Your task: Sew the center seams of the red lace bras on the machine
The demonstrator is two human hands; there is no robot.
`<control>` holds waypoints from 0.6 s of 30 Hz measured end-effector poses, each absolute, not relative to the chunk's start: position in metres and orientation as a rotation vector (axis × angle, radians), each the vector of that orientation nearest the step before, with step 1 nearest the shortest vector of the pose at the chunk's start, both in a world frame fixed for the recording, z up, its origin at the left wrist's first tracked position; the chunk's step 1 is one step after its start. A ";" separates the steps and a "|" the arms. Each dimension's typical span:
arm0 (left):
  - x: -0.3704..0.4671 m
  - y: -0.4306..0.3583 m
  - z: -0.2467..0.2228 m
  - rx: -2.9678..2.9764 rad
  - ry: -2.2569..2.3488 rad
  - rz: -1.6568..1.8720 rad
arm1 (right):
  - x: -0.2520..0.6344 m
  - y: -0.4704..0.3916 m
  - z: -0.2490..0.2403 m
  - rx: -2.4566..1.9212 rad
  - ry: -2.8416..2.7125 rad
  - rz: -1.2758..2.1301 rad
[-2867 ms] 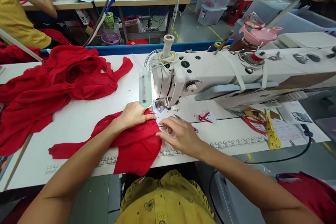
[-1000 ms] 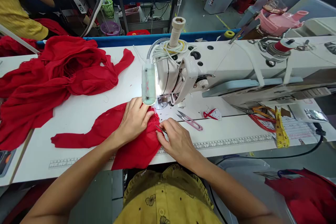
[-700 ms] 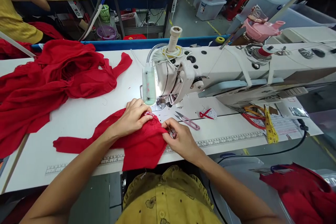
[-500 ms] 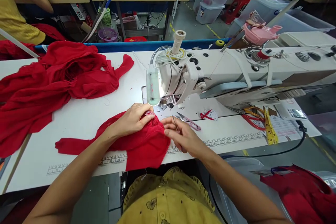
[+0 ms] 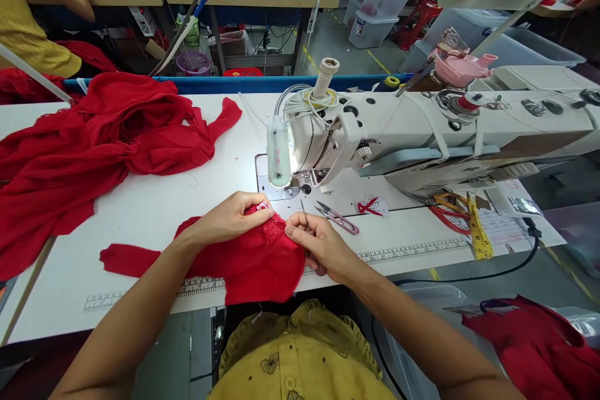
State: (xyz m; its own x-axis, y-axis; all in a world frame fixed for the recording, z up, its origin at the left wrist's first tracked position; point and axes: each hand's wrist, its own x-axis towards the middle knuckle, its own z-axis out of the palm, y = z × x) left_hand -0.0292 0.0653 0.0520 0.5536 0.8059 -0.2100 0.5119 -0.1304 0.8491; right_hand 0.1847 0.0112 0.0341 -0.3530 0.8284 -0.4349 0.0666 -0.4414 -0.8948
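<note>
A red garment piece (image 5: 267, 269) with a lace-like edge lies on the white sewing table (image 5: 225, 187), its lower part over the front edge. My left hand (image 5: 234, 217) pinches its upper edge. At the lace's right end, my right hand (image 5: 321, 244) has its fingertips closed on the red fabric, and a thin pointed metal tool (image 5: 304, 214) sticks up between its fingers. Pink-handled snips (image 5: 338, 217) lie just beyond my right hand. The sewing machine's needle area (image 5: 300, 184) is beyond both hands.
A large heap of red fabric (image 5: 103, 137) covers the table's left. A yellow measuring tape (image 5: 479, 228) and orange-handled scissors (image 5: 452, 209) lie at right. Red fabric (image 5: 539, 344) rests in a bin at lower right. Another person (image 5: 35, 31) works at upper left.
Both hands and the lace edge have come slightly away from the machine towards me. The pointed tool in my right hand stands more upright. The view has shifted a little.
</note>
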 end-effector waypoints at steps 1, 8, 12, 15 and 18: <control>-0.028 0.064 0.052 1.815 1.140 0.339 | 0.184 0.011 0.034 -1.378 -1.179 1.890; 0.000 0.062 0.027 2.414 1.458 0.180 | 0.187 0.030 0.028 -1.703 -1.787 1.400; 0.004 0.065 0.017 2.529 1.438 0.256 | 0.197 0.029 0.022 -1.684 -2.251 0.805; 0.001 0.071 0.017 2.448 1.427 0.298 | 0.206 0.025 0.015 -1.472 -2.452 0.412; 0.002 0.079 0.023 2.284 1.483 0.217 | 0.215 0.026 0.009 -1.154 -2.604 0.099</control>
State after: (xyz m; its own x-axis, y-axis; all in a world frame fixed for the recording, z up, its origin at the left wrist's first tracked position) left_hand 0.0015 0.0792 0.0226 0.4230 0.9018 -0.0889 0.8384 -0.3523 0.4159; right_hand 0.2151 0.0265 0.0094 -0.6367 0.7343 0.2353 0.7142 0.6767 -0.1789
